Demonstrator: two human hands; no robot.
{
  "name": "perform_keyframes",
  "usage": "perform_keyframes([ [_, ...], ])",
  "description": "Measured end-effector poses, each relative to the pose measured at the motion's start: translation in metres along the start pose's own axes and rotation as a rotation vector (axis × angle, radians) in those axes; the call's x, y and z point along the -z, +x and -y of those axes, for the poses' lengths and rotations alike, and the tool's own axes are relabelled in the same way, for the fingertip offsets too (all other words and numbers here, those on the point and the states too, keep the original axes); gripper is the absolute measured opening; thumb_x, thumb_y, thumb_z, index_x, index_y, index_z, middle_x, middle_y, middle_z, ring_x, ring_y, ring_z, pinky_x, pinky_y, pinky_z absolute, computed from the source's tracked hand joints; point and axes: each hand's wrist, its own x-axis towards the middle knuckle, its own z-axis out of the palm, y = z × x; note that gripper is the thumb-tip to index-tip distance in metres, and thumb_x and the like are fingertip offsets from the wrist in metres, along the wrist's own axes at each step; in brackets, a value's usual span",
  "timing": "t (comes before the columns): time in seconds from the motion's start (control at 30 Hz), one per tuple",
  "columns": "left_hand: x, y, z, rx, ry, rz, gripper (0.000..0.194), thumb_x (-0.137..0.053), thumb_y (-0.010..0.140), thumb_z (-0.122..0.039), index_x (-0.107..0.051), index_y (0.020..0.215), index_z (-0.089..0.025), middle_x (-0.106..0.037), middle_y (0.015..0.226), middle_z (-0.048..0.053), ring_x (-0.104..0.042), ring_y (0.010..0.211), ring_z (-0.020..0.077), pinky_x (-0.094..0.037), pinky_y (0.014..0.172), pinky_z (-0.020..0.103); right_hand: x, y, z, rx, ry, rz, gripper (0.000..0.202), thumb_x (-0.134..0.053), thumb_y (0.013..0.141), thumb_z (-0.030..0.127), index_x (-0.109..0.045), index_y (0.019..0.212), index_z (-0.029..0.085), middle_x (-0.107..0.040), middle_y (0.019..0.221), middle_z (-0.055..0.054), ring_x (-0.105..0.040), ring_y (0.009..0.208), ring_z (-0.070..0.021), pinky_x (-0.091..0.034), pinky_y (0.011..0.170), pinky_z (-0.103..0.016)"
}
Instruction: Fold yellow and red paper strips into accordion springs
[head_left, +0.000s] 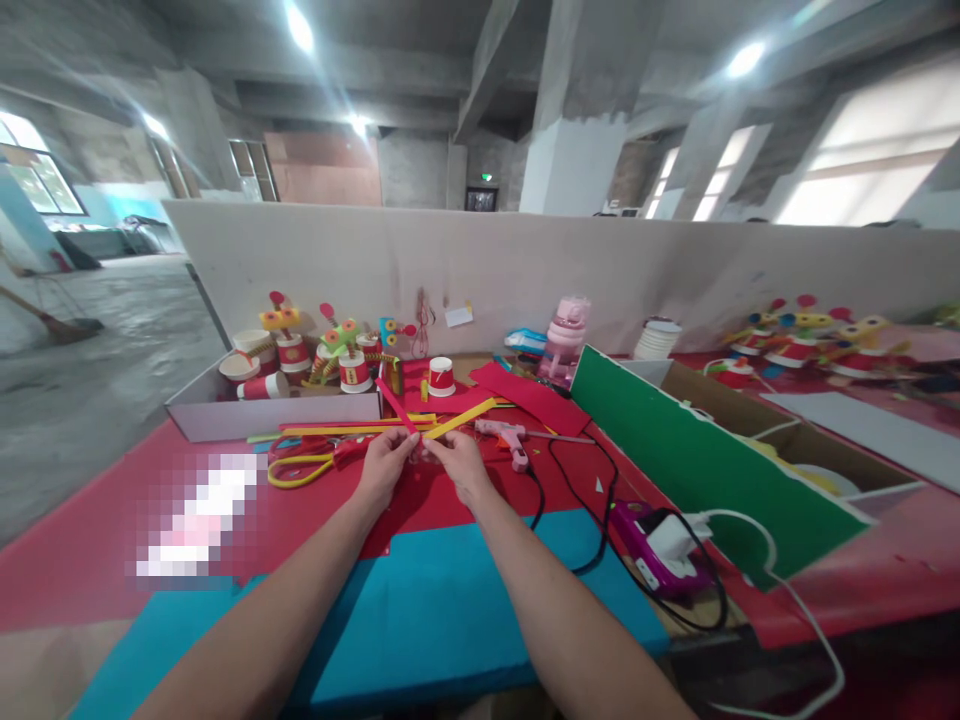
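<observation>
While the red strip (pixel 396 403) slanted up and away from the left hand (pixel 381 468) and the yellow strip (pixel 463 418) ran out toward the right from the right hand (pixel 459 467), their near ends almost met between the two sets of fingertips, above the counter (pixel 427 505). The left fingers were pinching the end of the red one and the right fingers the end of the yellow one; whether the two ends touched could not be told, as the fingers hid them. Such narrow strips probably called for a light, flat pinch close to the ends, since a hard squeeze could have creased them and a grip further out would have let the tips swing. Keeping both edges square to each other seemed the finer part of the work, with the wrists low and steady. The pink glue gun (pixel 510 440) lay just beyond the right hand (its nozzle pointed back toward the fingers, so a sideways drift was worth avoiding), and its black cable (pixel 539 500) curved near the right forearm, where it could have snagged. More strips (pixel 352 430) lay beyond the left hand, beside a yellow loop handle (pixel 300 470), and the long free ends needed room to pass over them without catching.
</observation>
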Motion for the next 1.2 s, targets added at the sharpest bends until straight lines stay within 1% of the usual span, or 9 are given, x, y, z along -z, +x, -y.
perform_keyframes([
  [0.17, -0.0016, -0.0006, 0.0015, 0.024, -0.058, 0.020, 0.030, -0.076, 0.065, -0.040, -0.062, 0.075, -0.015, -0.061, 0.064, -0.001, -0.052, 0.055, 0.0094, -0.042, 0.057, 0.023, -0.0017, 0.0012, -0.0022, 0.021, 0.042, -0.058, 0.023, -0.074, 0.059, 0.036, -0.067, 0.066, 0.015, -0.067, 0.060, -0.001, -0.062, 0.057, -0.0160, -0.051, 0.065, -0.031],
  [0.27, -0.0019, -0.0010, 0.0029, 0.029, -0.054, 0.050, 0.030, -0.077, 0.064, -0.039, -0.059, 0.073, -0.015, -0.061, 0.064, 0.000, -0.054, 0.057, 0.0102, -0.042, 0.057, 0.023, -0.0014, 0.0010, -0.0033, -0.012, 0.094, -0.020, 0.025, -0.076, 0.057, 0.036, -0.067, 0.068, 0.015, -0.067, 0.062, -0.001, -0.062, 0.058, -0.0160, -0.052, 0.067, -0.033],
  [0.43, 0.0004, -0.0002, 0.0020, 0.005, -0.019, 0.055, 0.030, -0.075, 0.067, -0.041, -0.060, 0.069, -0.014, -0.060, 0.060, 0.000, -0.051, 0.054, 0.0095, -0.039, 0.054, 0.022, 0.0003, 0.0009, -0.0014, -0.061, 0.096, 0.014, 0.027, -0.078, 0.054, 0.034, -0.069, 0.070, 0.014, -0.067, 0.062, 0.000, -0.061, 0.058, -0.0136, -0.051, 0.067, -0.030],
  [0.53, -0.0001, -0.0001, 0.0007, 0.023, -0.024, 0.042, 0.032, -0.071, 0.070, -0.044, -0.060, 0.070, -0.014, -0.058, 0.058, 0.000, -0.049, 0.052, 0.0093, -0.038, 0.053, 0.022, 0.0001, 0.0020, -0.0015, -0.069, 0.118, -0.020, 0.028, -0.079, 0.053, 0.035, -0.068, 0.068, 0.014, -0.067, 0.060, 0.000, -0.061, 0.057, -0.0133, -0.051, 0.068, -0.030],
  [0.67, -0.0031, -0.0011, -0.0009, 0.039, -0.045, 0.006, 0.034, -0.069, 0.072, -0.047, -0.061, 0.076, -0.014, -0.060, 0.064, -0.001, -0.051, 0.053, 0.0096, -0.041, 0.054, 0.023, -0.0008, 0.0035, -0.0050, -0.033, 0.158, -0.058, 0.026, -0.077, 0.055, 0.035, -0.068, 0.069, 0.015, -0.067, 0.061, 0.000, -0.062, 0.059, -0.0145, -0.052, 0.069, -0.031],
  [0.8, -0.0030, -0.0010, 0.0002, 0.001, -0.002, 0.030, 0.032, -0.076, 0.066, -0.040, -0.058, 0.070, -0.015, -0.058, 0.059, -0.002, -0.050, 0.053, 0.0092, -0.039, 0.054, 0.022, -0.0009, 0.0029, -0.0058, -0.012, 0.117, -0.008, 0.024, -0.076, 0.056, 0.034, -0.069, 0.071, 0.015, -0.068, 0.063, 0.000, -0.061, 0.059, -0.0146, -0.051, 0.068, -0.031],
  [1.0, 0.0009, 0.0010, 0.0038, -0.016, 0.006, 0.063, 0.029, -0.073, 0.070, -0.040, -0.060, 0.070, -0.014, -0.060, 0.059, -0.001, -0.049, 0.053, 0.0091, -0.037, 0.053, 0.021, 0.0010, 0.0011, -0.0008, -0.057, 0.096, 0.021, 0.025, -0.077, 0.055, 0.033, -0.069, 0.071, 0.014, -0.067, 0.063, -0.001, -0.060, 0.058, -0.0135, -0.050, 0.066, -0.029],
  [1.1, 0.0008, 0.0008, 0.0036, -0.006, 0.024, 0.063, 0.030, -0.071, 0.071, -0.041, -0.059, 0.069, -0.014, -0.058, 0.057, -0.001, -0.049, 0.052, 0.0092, -0.037, 0.054, 0.022, 0.0010, 0.0021, -0.0014, -0.054, 0.075, -0.012, 0.024, -0.077, 0.055, 0.033, -0.068, 0.068, 0.015, -0.066, 0.060, 0.000, -0.059, 0.058, -0.0134, -0.049, 0.065, -0.029],
  [1.2, -0.0003, 0.0005, 0.0035, 0.020, -0.007, 0.052, 0.030, -0.071, 0.072, -0.042, -0.060, 0.073, -0.015, -0.058, 0.060, -0.001, -0.050, 0.053, 0.0092, -0.039, 0.055, 0.022, -0.0002, 0.0030, -0.0031, -0.016, 0.065, -0.050, 0.023, -0.075, 0.057, 0.034, -0.067, 0.067, 0.016, -0.067, 0.061, 0.001, -0.060, 0.058, -0.0140, -0.049, 0.064, -0.028],
])
